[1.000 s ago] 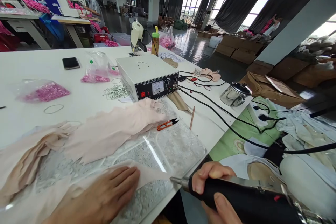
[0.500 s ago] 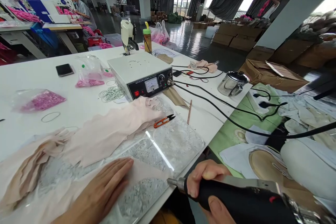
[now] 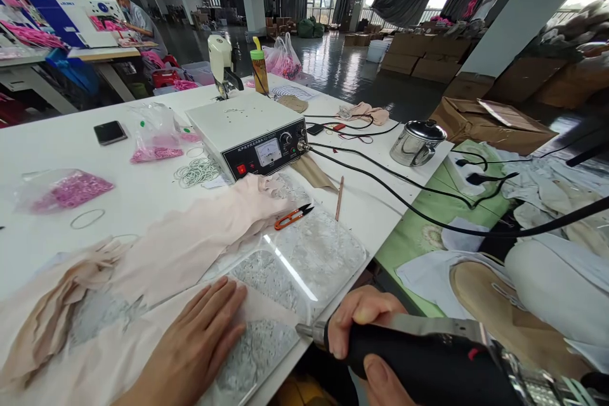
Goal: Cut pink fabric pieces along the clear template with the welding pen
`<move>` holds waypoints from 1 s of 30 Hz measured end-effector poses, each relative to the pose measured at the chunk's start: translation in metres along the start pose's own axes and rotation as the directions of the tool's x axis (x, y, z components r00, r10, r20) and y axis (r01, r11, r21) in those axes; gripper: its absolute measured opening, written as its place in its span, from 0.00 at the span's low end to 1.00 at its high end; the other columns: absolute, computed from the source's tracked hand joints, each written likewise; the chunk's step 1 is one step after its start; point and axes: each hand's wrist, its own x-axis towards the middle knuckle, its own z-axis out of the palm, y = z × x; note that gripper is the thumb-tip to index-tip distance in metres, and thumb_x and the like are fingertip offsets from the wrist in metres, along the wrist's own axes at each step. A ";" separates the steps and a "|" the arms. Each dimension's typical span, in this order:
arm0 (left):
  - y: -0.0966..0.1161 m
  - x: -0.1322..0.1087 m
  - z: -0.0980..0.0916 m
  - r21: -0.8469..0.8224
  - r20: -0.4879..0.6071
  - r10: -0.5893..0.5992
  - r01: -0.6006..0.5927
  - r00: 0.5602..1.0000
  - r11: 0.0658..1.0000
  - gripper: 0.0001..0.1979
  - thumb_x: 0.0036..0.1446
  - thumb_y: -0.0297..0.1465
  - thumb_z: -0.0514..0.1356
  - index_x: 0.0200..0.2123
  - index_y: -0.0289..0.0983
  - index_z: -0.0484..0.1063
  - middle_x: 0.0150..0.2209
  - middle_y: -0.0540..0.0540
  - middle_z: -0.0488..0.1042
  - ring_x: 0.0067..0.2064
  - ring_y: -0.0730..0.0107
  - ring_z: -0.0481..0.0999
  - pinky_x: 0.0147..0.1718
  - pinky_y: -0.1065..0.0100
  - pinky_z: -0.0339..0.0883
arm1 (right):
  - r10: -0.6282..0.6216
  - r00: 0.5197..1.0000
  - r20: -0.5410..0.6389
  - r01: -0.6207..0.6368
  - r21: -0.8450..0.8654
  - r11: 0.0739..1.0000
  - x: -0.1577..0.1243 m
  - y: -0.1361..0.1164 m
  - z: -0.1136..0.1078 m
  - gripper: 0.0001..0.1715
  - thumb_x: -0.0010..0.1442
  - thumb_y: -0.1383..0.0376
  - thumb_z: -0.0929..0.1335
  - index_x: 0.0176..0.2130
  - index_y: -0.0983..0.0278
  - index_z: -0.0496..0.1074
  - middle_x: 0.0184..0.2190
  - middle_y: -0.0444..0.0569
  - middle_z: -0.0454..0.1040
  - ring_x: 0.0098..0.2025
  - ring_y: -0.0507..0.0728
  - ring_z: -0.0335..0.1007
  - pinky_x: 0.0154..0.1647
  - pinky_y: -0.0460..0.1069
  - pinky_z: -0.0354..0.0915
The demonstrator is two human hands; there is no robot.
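At seven o'clock, left hand (image 3: 197, 333) has spread its fingers, maybe steadying the cloth (image 3: 266, 306); right hand (image 3: 360, 309) squeezes the tool (image 3: 413, 350)

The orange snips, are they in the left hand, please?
No, the left hand lies on pale fabric, apart from the orange snips.

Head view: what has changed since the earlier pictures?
The view has swung slightly right. The tip of the tool has crept away from the snips; the left hand has fanned out slightly. Nothing was grasped or released: the right hand grips the tool, the left lies on the fabric. The snips stayed put.
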 end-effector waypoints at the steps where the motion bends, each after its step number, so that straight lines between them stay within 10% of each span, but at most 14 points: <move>1: 0.000 -0.001 0.000 0.007 0.011 0.009 -0.009 1.000 1.000 0.22 0.73 0.39 0.52 0.64 0.36 0.65 0.61 0.41 0.72 0.63 0.58 0.72 0.61 0.60 0.69 | -0.006 1.000 0.010 0.006 0.011 1.000 0.000 0.000 0.000 0.09 0.64 0.56 0.68 0.44 0.55 0.70 0.33 0.45 0.72 0.25 0.53 0.70 0.25 0.49 0.67; 30: 0.022 -0.009 0.005 -0.010 0.078 -0.045 0.046 0.996 0.999 0.30 0.69 0.49 0.55 0.70 0.53 0.56 0.69 0.36 0.57 0.70 0.37 0.56 0.59 0.38 0.65 | 0.095 0.995 0.004 -0.094 0.200 0.975 -0.007 0.006 -0.006 0.09 0.70 0.57 0.65 0.43 0.54 0.75 0.35 0.46 0.78 0.23 0.52 0.77 0.26 0.48 0.72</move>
